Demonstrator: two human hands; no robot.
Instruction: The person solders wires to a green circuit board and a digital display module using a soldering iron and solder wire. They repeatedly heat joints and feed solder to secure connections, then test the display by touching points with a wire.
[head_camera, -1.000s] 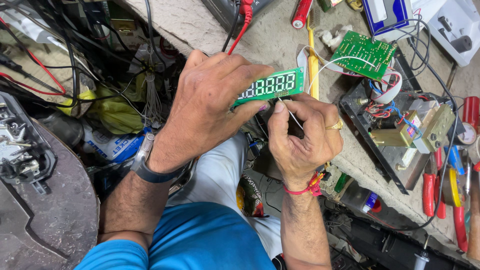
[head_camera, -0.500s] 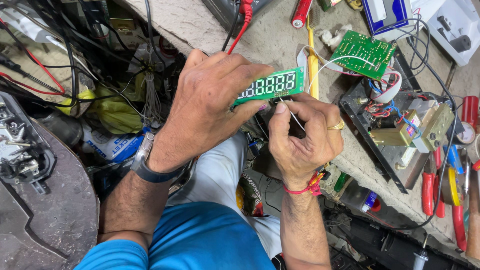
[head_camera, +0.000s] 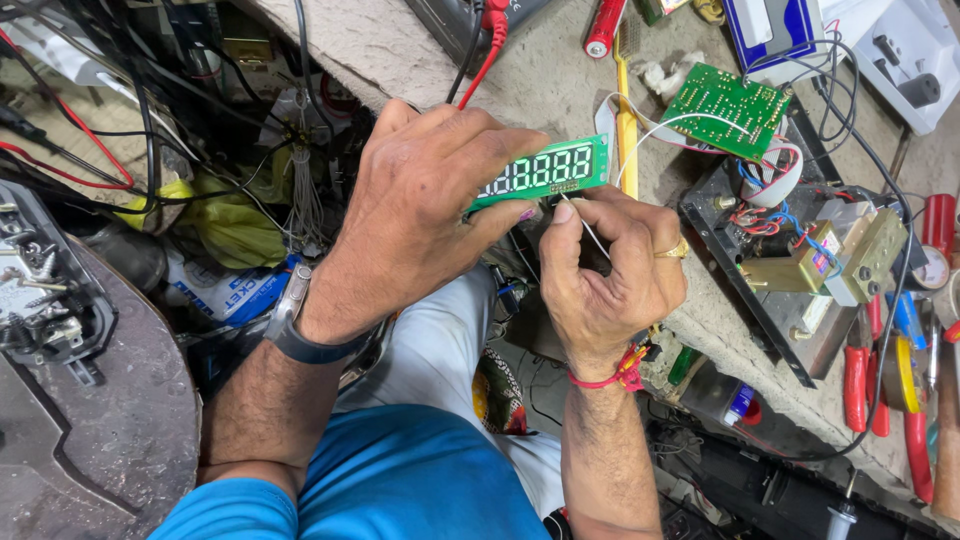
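In the head view, a small green display board (head_camera: 540, 170) is held above the edge of the workbench (head_camera: 560, 80), between the two hands. It is pinched at its left end by the left hand (head_camera: 420, 215), whose fingers are curled over its top and whose thumb is pressed below. The right hand (head_camera: 610, 275) is raised just beneath the board, knuckles bent, and a thin wire (head_camera: 585, 228) is pinched between thumb and forefinger, its tip touching the board's lower edge.

Single head view, looking steeply down, close over hands (head_camera: 520, 240) and cluttered workbench (head_camera: 420, 50) edge.
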